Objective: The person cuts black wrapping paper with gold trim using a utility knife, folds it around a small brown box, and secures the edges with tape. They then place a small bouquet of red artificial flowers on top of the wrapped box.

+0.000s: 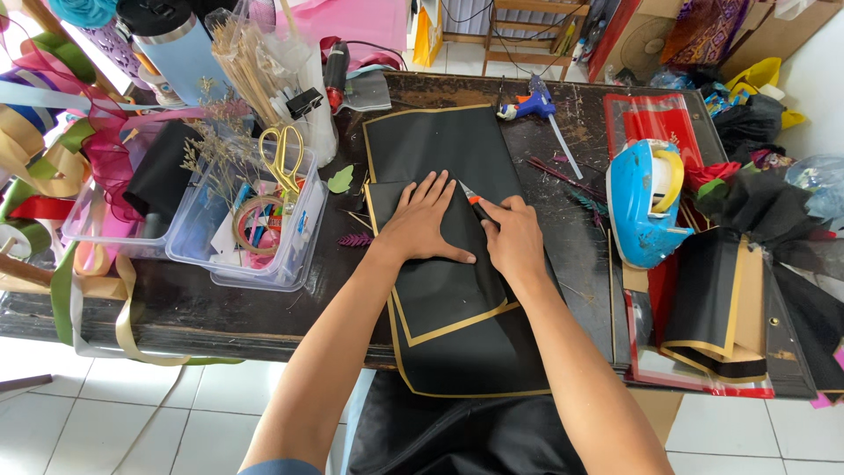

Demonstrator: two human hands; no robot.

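Note:
Black wrapping sheets with a gold border lie stacked on the dark wooden table, running from the back to over the front edge. My left hand lies flat on the top sheet, fingers spread, pressing it down. My right hand grips a small orange-handled cutter whose blade tip touches the sheet just right of my left fingertips.
A clear plastic box with gold scissors, ribbon and dried flowers stands at the left. A blue tape dispenser, a blue glue gun and more folded black and red sheets lie at the right. Ribbons hang off the left edge.

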